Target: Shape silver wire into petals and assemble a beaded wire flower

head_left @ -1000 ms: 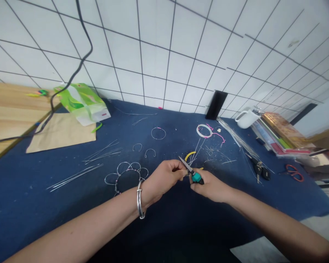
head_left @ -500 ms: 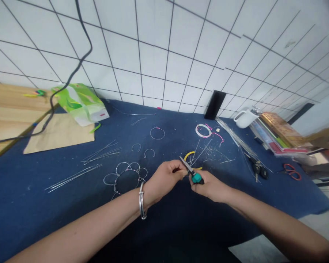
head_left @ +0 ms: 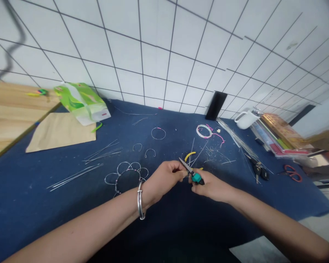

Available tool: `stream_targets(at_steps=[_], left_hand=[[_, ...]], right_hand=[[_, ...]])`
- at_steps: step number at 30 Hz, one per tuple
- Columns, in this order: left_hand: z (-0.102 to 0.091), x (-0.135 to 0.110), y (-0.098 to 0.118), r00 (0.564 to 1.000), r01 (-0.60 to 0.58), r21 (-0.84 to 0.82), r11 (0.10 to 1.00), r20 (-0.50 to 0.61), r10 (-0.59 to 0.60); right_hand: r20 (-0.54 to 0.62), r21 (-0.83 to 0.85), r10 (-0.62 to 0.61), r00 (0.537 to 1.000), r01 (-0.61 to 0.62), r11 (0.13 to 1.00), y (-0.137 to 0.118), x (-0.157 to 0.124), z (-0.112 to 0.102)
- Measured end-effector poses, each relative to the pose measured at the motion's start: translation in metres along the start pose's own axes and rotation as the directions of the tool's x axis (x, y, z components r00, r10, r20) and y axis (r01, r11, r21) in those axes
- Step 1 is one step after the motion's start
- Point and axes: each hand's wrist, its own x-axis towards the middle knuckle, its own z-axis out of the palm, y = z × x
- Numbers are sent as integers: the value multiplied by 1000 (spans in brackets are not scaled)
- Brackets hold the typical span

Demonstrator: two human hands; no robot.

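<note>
My right hand (head_left: 212,185) is closed around long-nose pliers (head_left: 196,178) with teal and black handles, their metal jaws pointing up and left. My left hand (head_left: 168,179), wearing a silver bangle at the wrist, pinches thumb and forefinger together beside the pliers. Whatever lies in that pinch is too small to make out. Just beyond the hands are a yellow-handled tool (head_left: 190,156), partly hidden, and loose straight wires (head_left: 199,155). A wire ring with petal-like loops and small beads (head_left: 126,163) lies left of my left wrist, partly covered by the forearm.
Two bent wire arcs (head_left: 150,150), a thin wire hoop (head_left: 158,133) and cut wires (head_left: 76,176) lie on the blue cloth. Farther off are a wire coil (head_left: 204,131), a green packet (head_left: 82,100), a white mug (head_left: 246,119), keys (head_left: 260,171) and red-handled scissors (head_left: 292,173).
The view has shifted slightly, and the black cable at the upper left has swung far to the left. Both hands keep nearly the same pose at the pliers.
</note>
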Motion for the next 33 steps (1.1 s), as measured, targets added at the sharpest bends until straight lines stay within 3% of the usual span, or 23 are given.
stream_targets(at_steps=[6, 13, 21, 26, 33], left_hand=[[-5, 0, 2, 991, 68, -37, 997, 116, -63], [-7, 1, 0, 987, 78, -34, 996, 144, -72], [-7, 1, 1, 987, 75, -1, 997, 140, -74], [-5, 0, 3, 992, 55, 8, 998, 113, -55], [9, -7, 1, 999, 22, -74, 997, -30, -24]], right_hand=[[-49, -143, -34, 998, 26, 989, 3, -6, 4], [-77, -209, -59, 995, 41, 977, 0, -7, 8], [-36, -102, -59, 998, 55, 993, 2, -7, 9], [-65, -93, -92, 994, 86, 992, 6, -6, 13], [-255, -360, -215, 943, 113, 926, 10, 0, 14]])
